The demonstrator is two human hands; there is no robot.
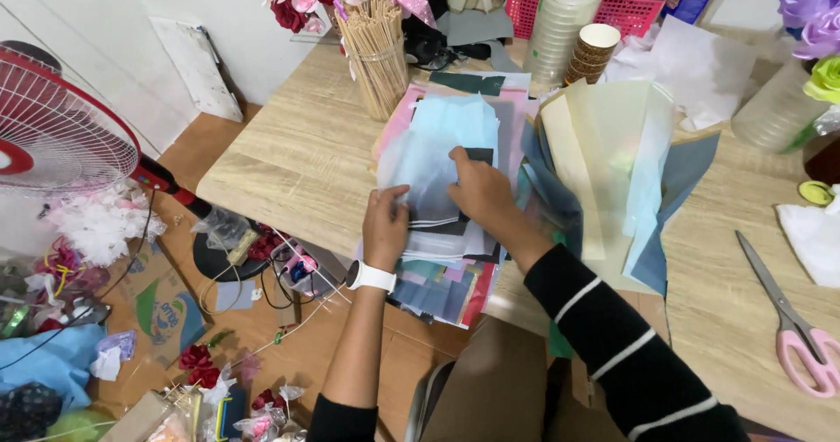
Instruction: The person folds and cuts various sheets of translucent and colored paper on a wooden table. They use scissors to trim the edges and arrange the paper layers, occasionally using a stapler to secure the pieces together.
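The left hand (385, 225), a white watch at its wrist, pinched the near edge of a translucent pale-blue sheet (437, 144) between thumb and fingers. The right hand (479, 188) lay just beside it, fingers curled down onto the same sheet and a dark sheet under it, gripping their edges. Both sheets topped a stack of coloured wrapping papers (446, 276) in pink, blue, grey and red, which overhung the near edge of the wooden surface (297, 162). Touching the stack on its right sat a fanned bundle of cream, pale-green and slate-blue sheets (612, 171). Behind the stack stood a clear jar of wooden sticks (378, 57), and farther back a column of stacked clear cups (564, 22) beside stacked paper cups (593, 52). Pink-handled scissors (792, 319) lay well apart at the right. A red fan (52, 127) stood at the left over the cluttered floor (262, 337).
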